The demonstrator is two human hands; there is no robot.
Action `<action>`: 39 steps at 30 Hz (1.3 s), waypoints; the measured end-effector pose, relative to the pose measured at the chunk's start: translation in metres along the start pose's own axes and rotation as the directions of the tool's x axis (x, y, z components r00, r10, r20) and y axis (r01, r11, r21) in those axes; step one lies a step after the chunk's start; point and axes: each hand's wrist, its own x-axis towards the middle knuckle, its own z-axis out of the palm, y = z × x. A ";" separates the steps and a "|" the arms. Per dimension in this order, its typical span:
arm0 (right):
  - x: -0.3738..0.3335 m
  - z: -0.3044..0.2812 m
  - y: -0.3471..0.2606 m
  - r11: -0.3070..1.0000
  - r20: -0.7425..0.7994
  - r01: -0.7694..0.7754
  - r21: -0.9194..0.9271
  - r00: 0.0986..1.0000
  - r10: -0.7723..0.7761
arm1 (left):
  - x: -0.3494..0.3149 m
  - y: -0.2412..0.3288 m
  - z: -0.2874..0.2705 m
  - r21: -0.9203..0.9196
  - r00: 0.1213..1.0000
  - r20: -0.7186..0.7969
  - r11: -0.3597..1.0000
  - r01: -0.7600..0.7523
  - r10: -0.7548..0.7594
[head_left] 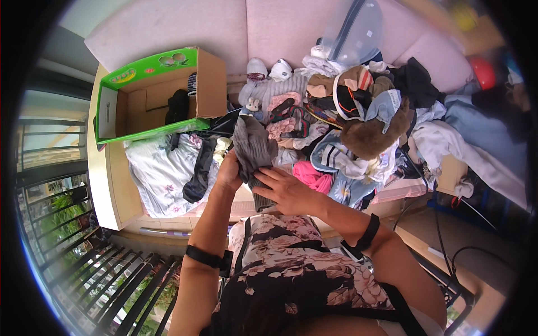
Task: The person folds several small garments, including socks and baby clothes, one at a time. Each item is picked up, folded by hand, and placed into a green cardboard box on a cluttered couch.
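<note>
Both hands are on a grey ribbed knit garment [253, 144], bunched and held up in front of my body. My left hand [228, 172] grips its left side with the fingers closed round the cloth. From the right, my right hand [287, 191] lies over its lower part, fingers pressed on the fabric and the thumb hidden. The garment's lower end hangs below the fingers. Just left of it, a dark sock [199, 171] lies on a white floral cloth [157, 178]. Behind the garment are pink ruffled clothes [282, 127] and a small rabbit figure [253, 105].
A green-edged cardboard box [212, 84] stands at the back left with dark socks [178, 106] inside. Mixed clothes, a brown furry item [367, 134] and a bright pink cloth [311, 177] heap up on the right. A pink sofa back [302, 28] rises behind; black railings [112, 280] run along the left.
</note>
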 end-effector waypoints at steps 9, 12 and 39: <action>0.038 -0.031 0.065 0.755 -0.283 -0.428 0.496 0.743 0.607 | -0.010 0.001 0.023 0.259 0.949 0.284 0.942 -0.215 0.139; 0.050 -0.037 0.080 0.573 -0.047 -0.379 0.726 0.805 0.592 | -0.008 0.017 0.031 0.496 0.912 0.382 0.801 -0.336 0.147; 0.069 -0.076 0.030 0.646 -0.056 -0.312 0.697 0.874 0.483 | -0.010 0.050 0.060 0.476 0.781 0.337 0.621 -0.623 0.526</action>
